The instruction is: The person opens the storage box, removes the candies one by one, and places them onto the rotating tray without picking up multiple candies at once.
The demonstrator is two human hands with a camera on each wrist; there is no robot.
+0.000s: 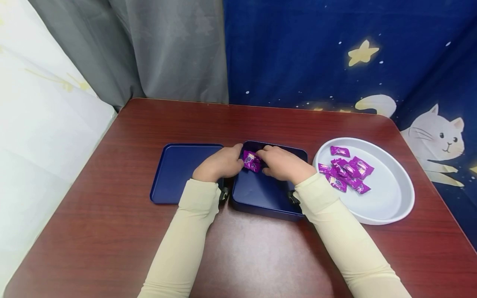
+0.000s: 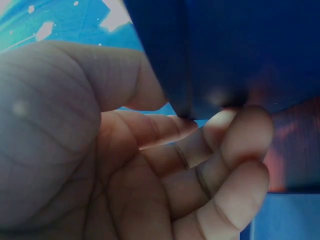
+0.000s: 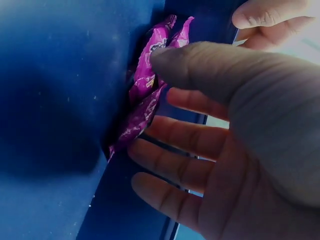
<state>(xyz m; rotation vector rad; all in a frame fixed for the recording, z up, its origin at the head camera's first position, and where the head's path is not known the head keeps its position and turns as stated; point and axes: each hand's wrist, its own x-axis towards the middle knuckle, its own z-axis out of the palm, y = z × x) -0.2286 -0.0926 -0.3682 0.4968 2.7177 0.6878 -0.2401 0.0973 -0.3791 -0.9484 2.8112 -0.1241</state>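
From the head view, both hands meet over the far-left corner of the blue tin (image 1: 261,194), where purple wrapped candies (image 1: 251,160) lie; more candies (image 1: 346,173) wait on the white plate (image 1: 387,203), and the lid (image 1: 175,171) lies left. The left wrist view shows the left hand (image 2: 125,165) with fingers curled round the tin's corner. In the right wrist view, the right hand (image 3: 225,145) is spread, fingertips touching the candies (image 3: 147,90) against the wall; the packing step seems underway, and the next move calls for nudging them flat.
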